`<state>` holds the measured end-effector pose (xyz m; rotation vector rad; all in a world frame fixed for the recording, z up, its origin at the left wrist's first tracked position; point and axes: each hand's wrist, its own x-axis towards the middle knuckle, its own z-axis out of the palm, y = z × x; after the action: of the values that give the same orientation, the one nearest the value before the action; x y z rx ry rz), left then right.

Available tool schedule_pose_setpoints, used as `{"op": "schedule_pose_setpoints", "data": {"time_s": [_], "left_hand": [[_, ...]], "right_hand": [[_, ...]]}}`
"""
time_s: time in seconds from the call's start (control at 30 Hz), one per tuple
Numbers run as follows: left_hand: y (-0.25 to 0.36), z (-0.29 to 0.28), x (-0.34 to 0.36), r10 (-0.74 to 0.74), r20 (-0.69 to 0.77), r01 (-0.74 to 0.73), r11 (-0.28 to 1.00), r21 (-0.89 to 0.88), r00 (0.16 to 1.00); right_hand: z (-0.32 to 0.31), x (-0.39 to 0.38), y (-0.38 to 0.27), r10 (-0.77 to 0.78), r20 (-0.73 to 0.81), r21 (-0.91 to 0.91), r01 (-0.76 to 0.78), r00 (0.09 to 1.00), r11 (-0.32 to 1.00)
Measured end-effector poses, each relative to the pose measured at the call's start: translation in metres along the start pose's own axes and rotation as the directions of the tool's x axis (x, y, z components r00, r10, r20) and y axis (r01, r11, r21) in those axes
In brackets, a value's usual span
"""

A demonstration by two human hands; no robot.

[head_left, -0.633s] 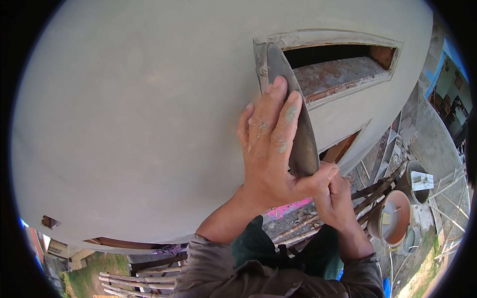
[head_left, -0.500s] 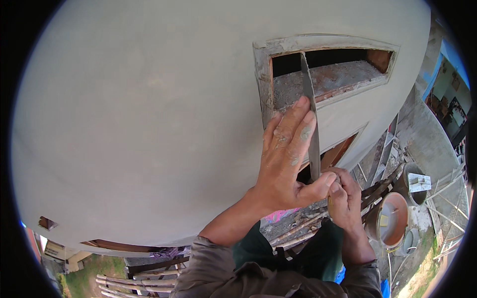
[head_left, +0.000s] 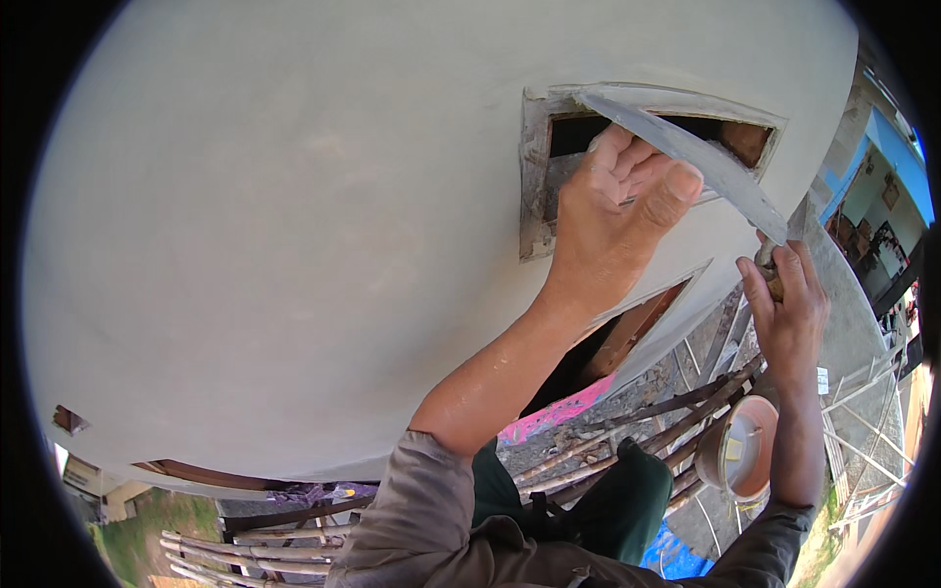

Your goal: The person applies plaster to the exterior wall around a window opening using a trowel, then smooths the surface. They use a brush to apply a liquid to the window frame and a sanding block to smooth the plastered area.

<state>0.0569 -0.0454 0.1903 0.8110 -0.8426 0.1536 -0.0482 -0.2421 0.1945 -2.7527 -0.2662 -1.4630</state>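
My right hand (head_left: 792,294) grips the handle of a long metal trowel (head_left: 701,152) at the right. The grey, slightly curved blade runs up and left from it, across the upper wall opening (head_left: 535,176). Just below the blade is my left hand (head_left: 618,201), palm turned up, fingers loosely curled and thumb apart from them. Its fingers lie close to the blade's lower edge; whether they touch it I cannot tell. Behind both stands a smooth grey plastered wall (head_left: 294,216). Rough mortar edges frame the opening, and the blade partly covers its dark inside.
A second opening (head_left: 627,338) lies lower in the wall. Bamboo and wooden poles (head_left: 676,421) cross beneath me, beside a round bucket (head_left: 767,446). Pink sheeting (head_left: 559,410) hangs below the wall; a blue sheet (head_left: 676,554) lies near my legs.
The trowel has swung from nearly upright to a slant, now showing its broad face. My right hand has moved up and right with the handle. My left hand has risen and turned palm up.
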Motion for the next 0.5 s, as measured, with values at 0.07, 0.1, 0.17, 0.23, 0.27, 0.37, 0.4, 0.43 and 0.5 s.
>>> {"op": "schedule_pose_setpoints", "data": {"time_s": [0.07,0.1,0.17,0.23,0.27,0.37,0.4,0.43,0.5], "left_hand": [[0.002,-0.001,0.004,0.015,-0.021,-0.017,0.993,-0.118,1.000],[0.004,-0.001,0.006,0.022,-0.031,-0.027,0.984,-0.176,0.999],[0.012,-0.003,0.007,0.038,-0.044,-0.045,0.986,-0.158,0.998],[0.014,-0.004,0.007,0.060,-0.041,-0.067,0.981,-0.181,0.997],[0.016,-0.005,0.007,0.062,-0.042,-0.069,0.980,-0.188,0.997],[0.018,-0.005,0.008,0.053,-0.047,-0.061,0.976,-0.210,0.998],[0.018,-0.005,0.008,0.047,-0.048,-0.056,0.975,-0.213,0.998],[0.017,-0.006,0.008,0.042,-0.045,-0.051,0.976,-0.212,0.998],[0.019,-0.005,0.008,0.053,-0.087,-0.062,0.993,-0.103,0.995]], "right_hand": [[-0.007,0.009,-0.002,-0.022,0.004,0.008,0.022,1.000,1.000],[-0.010,0.012,-0.004,-0.033,0.006,0.011,0.033,0.999,0.999],[-0.012,0.016,-0.006,-0.057,-0.023,0.012,0.057,0.998,0.998],[-0.014,0.019,-0.009,-0.060,-0.023,0.018,0.061,0.998,0.998],[-0.015,0.021,-0.010,-0.051,-0.012,0.026,0.051,0.999,0.998],[-0.018,0.025,-0.012,-0.074,-0.007,0.017,0.074,0.997,0.997],[-0.018,0.025,-0.012,-0.089,-0.009,0.012,0.089,0.996,0.996],[-0.018,0.025,-0.011,-0.103,-0.019,-0.002,0.103,0.994,0.995],[-0.019,0.026,-0.011,-0.134,-0.037,-0.029,0.133,0.990,0.991]]}}
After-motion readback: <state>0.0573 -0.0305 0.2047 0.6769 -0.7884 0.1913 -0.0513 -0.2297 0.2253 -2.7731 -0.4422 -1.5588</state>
